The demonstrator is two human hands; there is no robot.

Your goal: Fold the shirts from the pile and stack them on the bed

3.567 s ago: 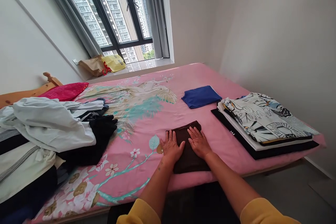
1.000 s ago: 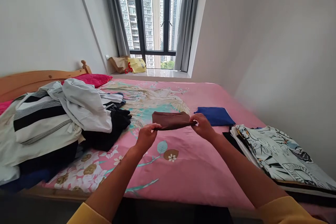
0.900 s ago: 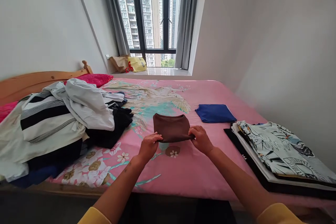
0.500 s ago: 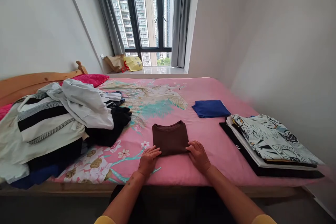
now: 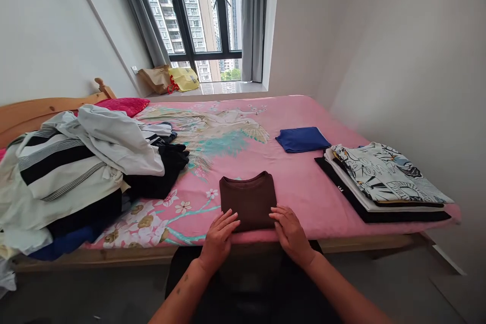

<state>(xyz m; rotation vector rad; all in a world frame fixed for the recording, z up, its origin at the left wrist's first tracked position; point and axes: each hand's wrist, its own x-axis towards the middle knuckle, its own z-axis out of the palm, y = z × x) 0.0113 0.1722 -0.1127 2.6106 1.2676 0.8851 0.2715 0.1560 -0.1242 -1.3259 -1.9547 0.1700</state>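
A dark brown shirt (image 5: pixel 248 202) lies folded into a compact rectangle near the bed's front edge, its round neckline facing away from me. My left hand (image 5: pixel 220 235) rests at its lower left corner, with outstretched fingers over the fabric. At the lower right corner, the fingers of my right hand (image 5: pixel 290 230) touch the cloth, stretched out and slightly apart. Both thumbs are hard to make out. Farther back to the right lies a folded blue garment (image 5: pixel 302 139).
To the left is a loose heap of clothes (image 5: pixel 87 162), mostly white and black. A neat stack of folded shirts (image 5: pixel 391 177) sits at the right. The pink bedsheet (image 5: pixel 228 162) covers the bed. Paper bags (image 5: pixel 155 80) stand on the windowsill by the window.
The brown shirt has slid toward me, closer to the bed's front edge, with both hands at its lower corners. My fingers now reach farther over the fabric. The view has tilted downward.
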